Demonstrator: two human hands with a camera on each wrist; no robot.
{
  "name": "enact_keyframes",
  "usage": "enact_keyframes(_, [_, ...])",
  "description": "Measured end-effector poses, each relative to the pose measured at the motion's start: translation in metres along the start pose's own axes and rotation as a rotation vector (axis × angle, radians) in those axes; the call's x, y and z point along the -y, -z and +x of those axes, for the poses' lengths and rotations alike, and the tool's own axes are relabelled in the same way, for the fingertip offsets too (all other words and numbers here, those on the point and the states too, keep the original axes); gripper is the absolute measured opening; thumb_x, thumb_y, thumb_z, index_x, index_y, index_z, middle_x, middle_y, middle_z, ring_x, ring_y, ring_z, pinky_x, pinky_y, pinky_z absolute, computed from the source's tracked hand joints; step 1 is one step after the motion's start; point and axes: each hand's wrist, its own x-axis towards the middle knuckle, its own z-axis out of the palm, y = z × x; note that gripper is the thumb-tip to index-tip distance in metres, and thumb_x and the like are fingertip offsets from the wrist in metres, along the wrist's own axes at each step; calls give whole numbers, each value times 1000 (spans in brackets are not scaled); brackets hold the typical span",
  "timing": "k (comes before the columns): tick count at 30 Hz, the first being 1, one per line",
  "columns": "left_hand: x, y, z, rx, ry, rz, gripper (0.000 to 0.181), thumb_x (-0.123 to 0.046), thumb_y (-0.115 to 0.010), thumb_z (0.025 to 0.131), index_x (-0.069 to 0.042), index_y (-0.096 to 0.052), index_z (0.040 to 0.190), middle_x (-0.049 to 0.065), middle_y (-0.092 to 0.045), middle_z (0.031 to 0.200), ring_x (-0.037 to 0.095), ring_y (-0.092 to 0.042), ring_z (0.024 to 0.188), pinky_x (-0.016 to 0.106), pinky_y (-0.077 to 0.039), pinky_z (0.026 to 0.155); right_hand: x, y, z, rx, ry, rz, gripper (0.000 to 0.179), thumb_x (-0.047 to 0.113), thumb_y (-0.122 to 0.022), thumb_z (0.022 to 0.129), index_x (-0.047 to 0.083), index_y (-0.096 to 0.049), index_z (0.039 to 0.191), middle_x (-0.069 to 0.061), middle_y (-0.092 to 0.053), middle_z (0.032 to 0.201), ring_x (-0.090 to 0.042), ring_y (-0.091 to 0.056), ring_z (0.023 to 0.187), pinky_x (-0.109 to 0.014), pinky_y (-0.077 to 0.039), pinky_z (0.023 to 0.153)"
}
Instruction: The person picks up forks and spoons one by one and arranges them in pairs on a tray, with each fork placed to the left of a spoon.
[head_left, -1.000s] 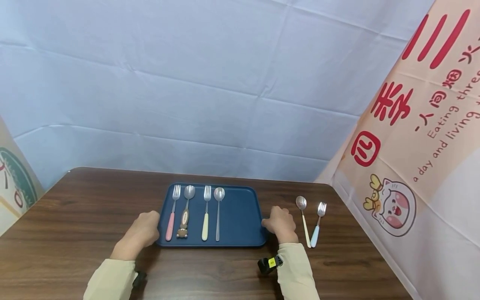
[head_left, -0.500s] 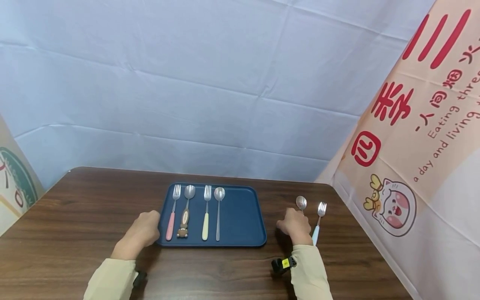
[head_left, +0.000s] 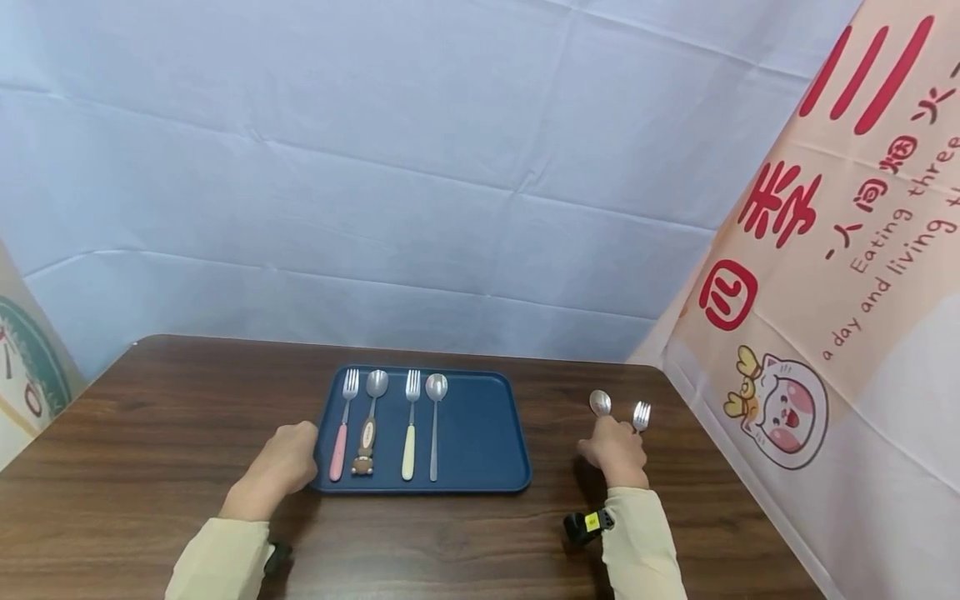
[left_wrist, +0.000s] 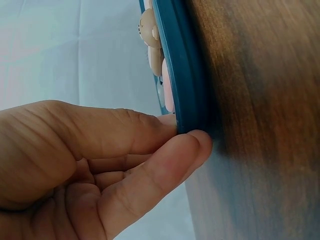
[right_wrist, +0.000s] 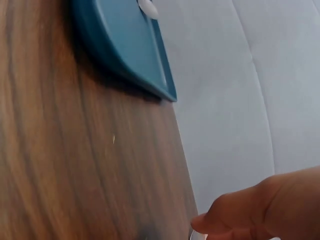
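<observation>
My left hand [head_left: 279, 463] pinches the near left corner of the blue tray [head_left: 480, 433]; in the left wrist view thumb and fingertips [left_wrist: 172, 165] meet at its rim. On the tray lie a pink-handled fork [head_left: 339, 450], a bear-handled spoon [head_left: 367, 433], a yellow-handled fork [head_left: 408, 450] and a plain metal spoon [head_left: 434, 433]. To the tray's right, my right hand [head_left: 617, 452] is low over a spoon [head_left: 599, 402] and a fork [head_left: 641, 415], hiding their handles. Its fingers hang loosely bent, the thumb tip beside the spoon's bowl in the right wrist view.
The brown wooden table [head_left: 420, 550] extends on both sides of the tray. A pale cloth [head_left: 375, 208] hangs behind it, and a printed cloth [head_left: 847, 275] with red characters slopes down along the right edge.
My right hand has moved rightward from the tray's right edge to over the loose spoon and fork, covering their handles. These two stay in place. My left hand keeps its hold on the tray.
</observation>
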Motion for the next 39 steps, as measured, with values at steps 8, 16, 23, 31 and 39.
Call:
enact_keyframes(8, [5, -1, -3, -5, -6, 7, 18, 14, -52, 77, 16, -54, 95, 15, -50, 72, 23, -49, 60, 33, -41, 53, -11, 0, 5, -9, -46, 43, 26, 16, -56, 83, -8, -58, 92, -37, -47, 94, -54, -47, 88, -57, -42, 64])
enact_keyframes(16, [6, -2, -1, -17, -19, -5, 18, 15, -51, 75, 16, -54, 93, 15, -50, 71, 23, -49, 59, 33, -41, 52, -28, 5, 12, 46, -93, 35, 20, 11, -52, 84, -8, -58, 82, -28, -47, 82, -42, -51, 72, -47, -42, 56])
enact_keyframes(23, [5, -1, 1, -31, -32, 10, 14, 16, -50, 73, 13, -55, 87, 13, -48, 67, 23, -48, 58, 33, -40, 51, -40, 4, 14, 58, -124, 87, 18, 8, -53, 83, -9, -57, 87, -26, -53, 80, -37, -52, 69, -44, -43, 54])
enact_keyframes(31, [3, -1, 1, -20, -15, -2, 15, 16, -51, 75, 14, -55, 89, 14, -48, 68, 23, -49, 58, 33, -41, 52, -45, 2, 15, 37, -158, 145, 26, 7, -54, 84, -15, -53, 99, -29, -55, 85, -39, -54, 71, -46, -44, 56])
enact_keyframes(39, [3, -2, 2, -15, -8, -13, 16, 16, -51, 76, 14, -55, 91, 14, -48, 68, 23, -49, 58, 33, -41, 51, -46, 4, 10, 30, -193, 175, 25, 9, -54, 83, -14, -51, 94, -24, -54, 78, -35, -53, 66, -41, -44, 53])
